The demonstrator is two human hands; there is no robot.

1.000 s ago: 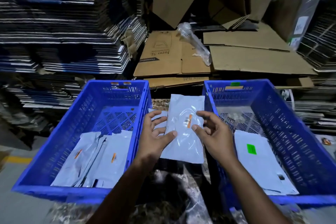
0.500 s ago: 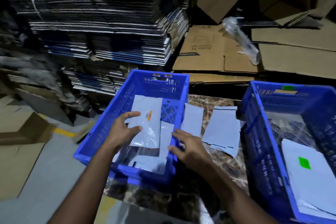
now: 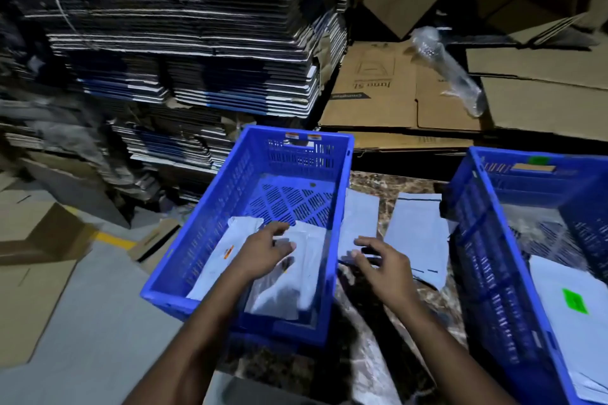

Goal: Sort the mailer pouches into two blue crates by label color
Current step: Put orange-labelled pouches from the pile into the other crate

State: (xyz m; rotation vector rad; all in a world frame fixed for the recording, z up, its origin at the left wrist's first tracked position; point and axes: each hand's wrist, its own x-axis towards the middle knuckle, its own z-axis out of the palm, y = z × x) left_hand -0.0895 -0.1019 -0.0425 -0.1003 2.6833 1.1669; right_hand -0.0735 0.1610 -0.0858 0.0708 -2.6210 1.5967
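While my left hand [image 3: 266,248] hovers with relaxed, spread fingers over the pale grey plastic mailer pouches [image 3: 227,250] lying in the left blue slatted plastic crate [image 3: 342,174], holding nothing, my right hand [image 3: 383,265] hangs loose and empty above the grey pouches on the marbled tabletop [image 3: 421,240], beside the right blue crate [image 3: 477,240] with its green-labelled pouch [image 3: 574,301].

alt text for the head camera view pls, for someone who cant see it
A person's left hand rests on mailer pouches inside the left blue crate, while the right hand hovers open above unsorted pouches lying between it and the right blue crate, which holds a green-labelled pouch.
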